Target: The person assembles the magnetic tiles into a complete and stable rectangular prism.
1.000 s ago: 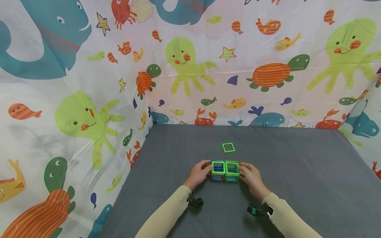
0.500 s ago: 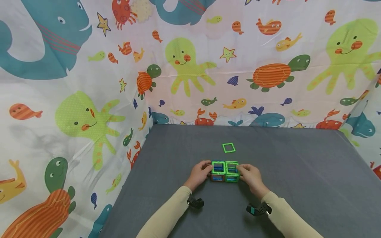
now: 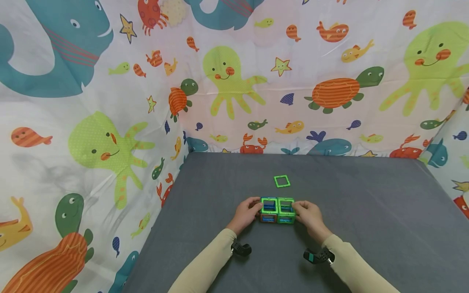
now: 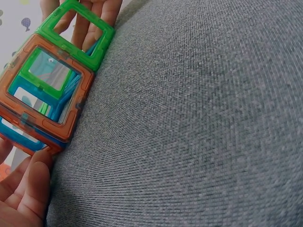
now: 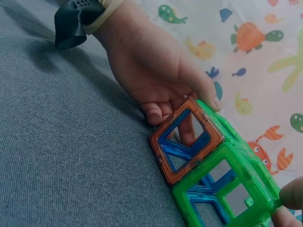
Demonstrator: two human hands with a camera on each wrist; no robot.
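Note:
A two-cube block of magnetic tiles (image 3: 277,206) stands on the grey cloth, with green square frames on top. Its front has an orange tile (image 4: 66,127) on the left and a green tile (image 4: 102,59) on the right; blue tiles show inside. My left hand (image 3: 246,215) grips the block's left end, thumb along the top edge and fingers at the side. At the other end my right hand (image 3: 310,219) pinches the upper right edge between thumb and fingers. Only fingertips of that hand show in the right wrist view. A loose green square tile (image 3: 283,186) lies behind the block.
Grey cloth (image 3: 220,179) covers the table. Sea-animal printed curtains (image 3: 234,130) hang at the back and along both sides. Each wrist wears a black strap device (image 3: 242,248).
My right hand's fingers have come closer in, and the thumb now lies over the block's right top edge. My left hand, the block and the loose tile stay in place.

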